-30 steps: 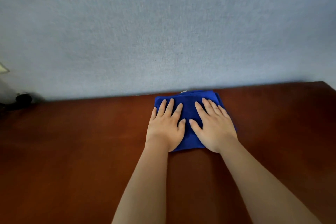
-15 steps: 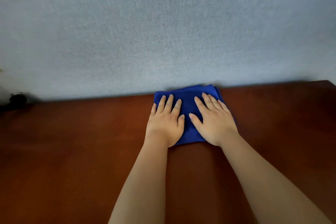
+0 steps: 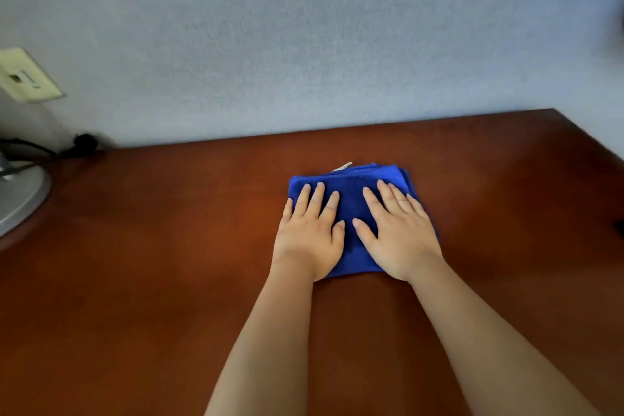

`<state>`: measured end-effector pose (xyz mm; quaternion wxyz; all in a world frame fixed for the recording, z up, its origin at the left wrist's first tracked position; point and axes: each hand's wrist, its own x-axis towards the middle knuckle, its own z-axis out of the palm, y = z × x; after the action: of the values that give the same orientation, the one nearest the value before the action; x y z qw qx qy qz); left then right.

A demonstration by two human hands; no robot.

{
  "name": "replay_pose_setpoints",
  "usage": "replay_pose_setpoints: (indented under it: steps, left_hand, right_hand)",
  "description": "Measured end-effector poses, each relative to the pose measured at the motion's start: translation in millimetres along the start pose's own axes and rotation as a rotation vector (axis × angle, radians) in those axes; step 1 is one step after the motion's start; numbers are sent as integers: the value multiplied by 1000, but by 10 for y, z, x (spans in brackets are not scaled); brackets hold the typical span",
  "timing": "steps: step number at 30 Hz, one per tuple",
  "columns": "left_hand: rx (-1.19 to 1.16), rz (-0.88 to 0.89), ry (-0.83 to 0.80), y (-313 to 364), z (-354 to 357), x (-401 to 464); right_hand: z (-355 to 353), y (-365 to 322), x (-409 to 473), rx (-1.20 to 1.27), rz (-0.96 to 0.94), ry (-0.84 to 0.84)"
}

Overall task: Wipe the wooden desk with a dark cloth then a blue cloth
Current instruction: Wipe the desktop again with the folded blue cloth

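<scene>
Both palms flat, fingers straight, left hand (image 3: 309, 233) and right hand (image 3: 398, 233) press the folded blue cloth (image 3: 349, 199), gripping nothing. It has slid back from the wall toward mid wooden desk (image 3: 169, 263) — the return stroke of the second wipe, I'd judge.

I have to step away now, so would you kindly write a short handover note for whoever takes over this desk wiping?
Left hand: flat, fingers straight, pressing on the blue cloth.
Right hand: flat beside it, also pressing on the cloth.
The cloth lies folded on the wooden desk, a little short of the wall.
Done: the blue cloth pass is under way; the dark cloth is not in view, so I cannot confirm that stage.
Left: judging by the cloth's spot, the left, right and near parts of the desk probably need wiping. A grey lamp base stands at the left edge.
</scene>
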<state>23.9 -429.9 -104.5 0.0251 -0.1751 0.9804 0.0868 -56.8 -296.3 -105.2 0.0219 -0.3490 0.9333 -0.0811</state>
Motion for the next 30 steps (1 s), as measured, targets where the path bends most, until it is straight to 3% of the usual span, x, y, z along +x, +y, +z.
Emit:
replay_pose_setpoints:
  steps: [10,30]
  left_hand:
    - [11,-4,10,-14,9,106]
    - [-17,-67,54,-260,-148,1598]
  right_hand:
    - [44,38,104,-6,-20,30]
    - [28,341,1671,-23,-63,35]
